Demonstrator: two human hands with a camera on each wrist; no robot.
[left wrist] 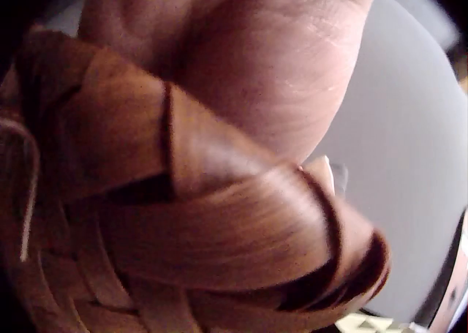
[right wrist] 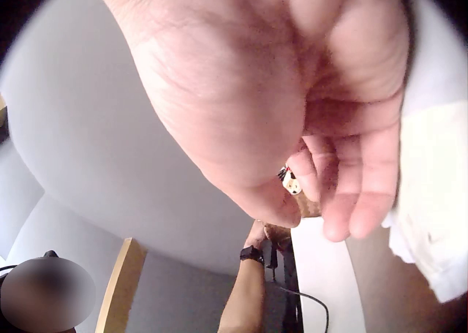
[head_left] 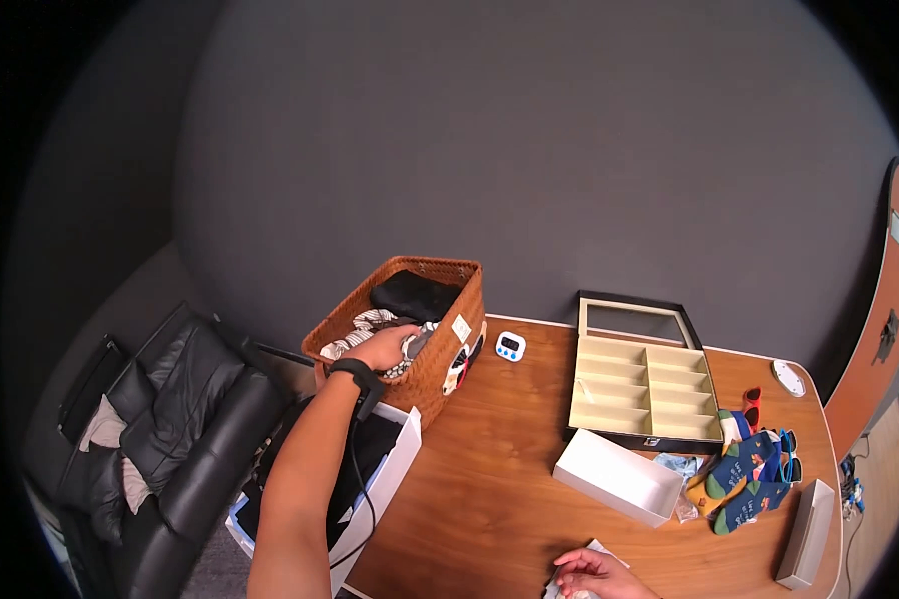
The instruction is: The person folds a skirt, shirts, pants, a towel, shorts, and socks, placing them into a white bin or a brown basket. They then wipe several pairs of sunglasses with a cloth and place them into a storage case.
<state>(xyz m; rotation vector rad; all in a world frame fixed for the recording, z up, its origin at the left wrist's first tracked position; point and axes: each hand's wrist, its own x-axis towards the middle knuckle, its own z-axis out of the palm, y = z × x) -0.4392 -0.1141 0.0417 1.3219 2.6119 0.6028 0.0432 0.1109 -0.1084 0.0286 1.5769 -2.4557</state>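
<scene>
My left hand point(head_left: 382, 349) reaches over the near rim of a brown woven basket point(head_left: 430, 384), in among patterned cloth point(head_left: 417, 351). In the left wrist view the basket's woven rim point(left wrist: 219, 223) covers the fingers, and I cannot tell whether they grip the cloth. Striped cloth point(head_left: 370, 321) and a black folded item point(head_left: 415, 295) also lie in the basket. My right hand point(head_left: 597, 576) is at the table's near edge, over a white item point(head_left: 552, 589). Its fingers point(right wrist: 373, 172) bend loosely, with nothing held between them and the thumb in the right wrist view.
A black-framed box point(head_left: 609, 384) with cream compartments stands lid up. Near it are a white tray point(head_left: 614, 479), patterned socks point(head_left: 744, 484), sunglasses point(head_left: 791, 454), a narrow white box point(head_left: 807, 534) and a timer point(head_left: 510, 346). A white bin point(head_left: 395, 464) with dark cloth stands below the basket.
</scene>
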